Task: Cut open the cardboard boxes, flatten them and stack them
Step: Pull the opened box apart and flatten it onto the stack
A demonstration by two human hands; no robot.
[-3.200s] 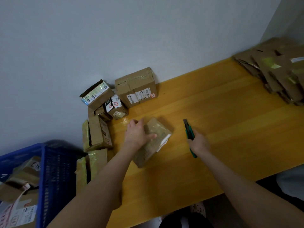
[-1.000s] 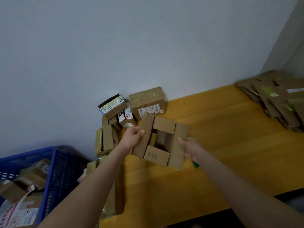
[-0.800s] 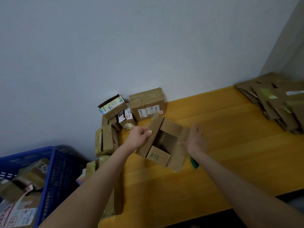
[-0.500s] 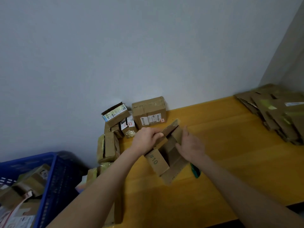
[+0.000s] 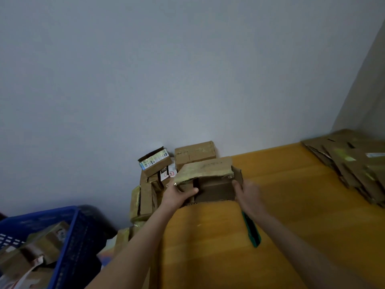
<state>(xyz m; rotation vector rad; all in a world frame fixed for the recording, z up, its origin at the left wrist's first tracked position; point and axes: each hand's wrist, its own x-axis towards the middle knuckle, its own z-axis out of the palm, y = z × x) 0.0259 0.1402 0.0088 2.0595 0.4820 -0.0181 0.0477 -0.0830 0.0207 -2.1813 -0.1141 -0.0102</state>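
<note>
Our left hand [image 5: 177, 195] grips the left end of the opened cardboard box [image 5: 214, 186]; our right hand [image 5: 249, 198], blurred, clasps its right end. The box's hollow faces us, low at the tabletop [image 5: 302, 205]. A green knife [image 5: 251, 231] lies by our right forearm. Taped boxes [image 5: 194, 153] sit against the wall, flattened boxes [image 5: 354, 163] are stacked far right, and a blue crate [image 5: 70, 232] at left holds more cardboard [image 5: 39, 247].

The small brown cardboard box [image 5: 210, 180] has been opened and is now held at frame centre between the left hand [image 5: 177, 195] and the right hand [image 5: 248, 197]; the green utility knife [image 5: 251, 230] was laid down.
</note>
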